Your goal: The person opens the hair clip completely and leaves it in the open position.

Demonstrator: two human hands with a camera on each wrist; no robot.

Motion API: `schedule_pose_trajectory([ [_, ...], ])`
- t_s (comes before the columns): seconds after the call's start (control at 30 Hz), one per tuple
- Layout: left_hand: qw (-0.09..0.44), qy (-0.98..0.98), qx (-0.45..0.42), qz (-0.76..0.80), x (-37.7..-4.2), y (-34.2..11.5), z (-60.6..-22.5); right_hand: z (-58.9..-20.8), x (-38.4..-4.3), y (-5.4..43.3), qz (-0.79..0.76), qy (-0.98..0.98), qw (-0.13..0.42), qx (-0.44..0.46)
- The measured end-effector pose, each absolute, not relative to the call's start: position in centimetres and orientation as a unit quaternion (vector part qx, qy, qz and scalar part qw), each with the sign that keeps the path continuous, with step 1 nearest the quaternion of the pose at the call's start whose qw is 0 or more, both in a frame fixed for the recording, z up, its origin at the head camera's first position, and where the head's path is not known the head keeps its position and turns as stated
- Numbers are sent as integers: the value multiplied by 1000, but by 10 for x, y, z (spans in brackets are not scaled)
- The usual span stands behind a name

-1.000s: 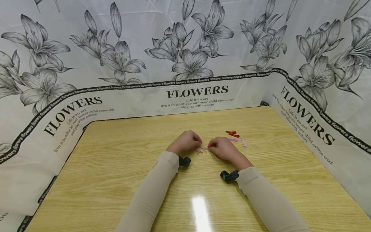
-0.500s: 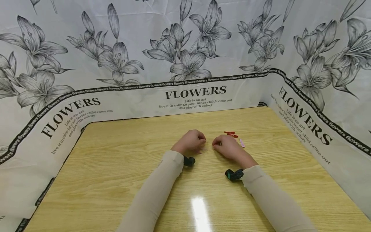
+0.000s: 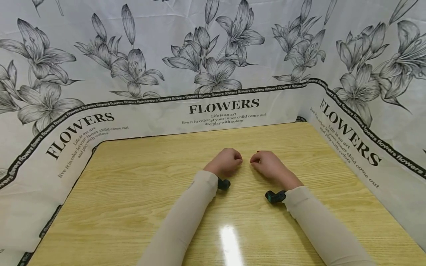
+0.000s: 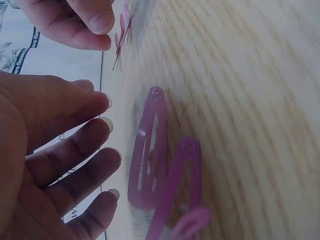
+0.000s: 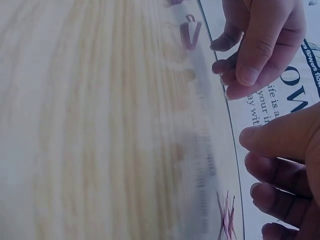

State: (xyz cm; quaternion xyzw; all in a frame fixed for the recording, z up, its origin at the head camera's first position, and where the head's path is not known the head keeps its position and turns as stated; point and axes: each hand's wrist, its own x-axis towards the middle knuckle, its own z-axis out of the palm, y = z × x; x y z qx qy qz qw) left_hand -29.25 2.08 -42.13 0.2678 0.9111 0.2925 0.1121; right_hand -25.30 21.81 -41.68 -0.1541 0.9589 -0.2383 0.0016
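Backdrop cloth [image 3: 149, 120], white, printed with flowers and lettering: across the top and both sides of the head view.

Table [image 3: 146, 192], wood-grained: middle and bottom of that view.

Sleeves [image 3: 186, 214], pale: a pair, entering at bottom centre and bottom right.

Left hand [image 3: 227, 162]: centre of the head view, fingers loosely bent and parted, nothing seen in its grasp; whether thumb and forefinger touch cannot be told.

Right hand [image 3: 269, 164]: right of centre, turned towards the left hand; fingers relaxed, a slight gap between thumb and forefinger, holding nothing visible.

Wrist cameras [image 3: 223, 184], black: one below each hand.

Near hair clip [image 4: 161, 145], pink, slotted: on the table at the centre of the left wrist view, just beside the left fingertips, apparently untouched. Presumably light, stiff, springy and smooth; best taken by its long edges near the broad end.

Second hair clip [image 4: 175, 185], deeper pink: lower centre, close against the first; a loop at its foot may be another clip.

Far clips [image 5: 227, 220], red and pink: bottom of the right wrist view, near the right hand, apart from its fingers; count unclear.
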Motion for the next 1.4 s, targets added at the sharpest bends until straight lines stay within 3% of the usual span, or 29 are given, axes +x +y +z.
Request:
schedule_pose_trajectory([
  [0.7, 86, 919, 259, 285, -306, 57, -424, -408, -269, 249, -218, 969, -10, -115],
  [1.4, 82, 929, 245, 264, -309, 83, -427, -413, -279, 266, -192, 976, 23, -103],
])
